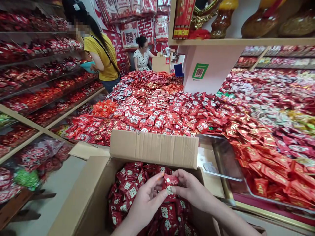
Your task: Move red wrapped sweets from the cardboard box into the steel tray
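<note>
An open cardboard box sits in front of me, filled with small red sweet packets printed with white characters. Above the box both hands pinch one red packet between them. My left hand holds its left side with thumb and fingers closed. My right hand grips its right side the same way. The box's far flap stands upright just behind the hands.
A wide counter heaped with red wrapped sweets stretches ahead and to the right. Shelves of red packets line the left wall. A person in a yellow top stands by the shelves; another person sits further back.
</note>
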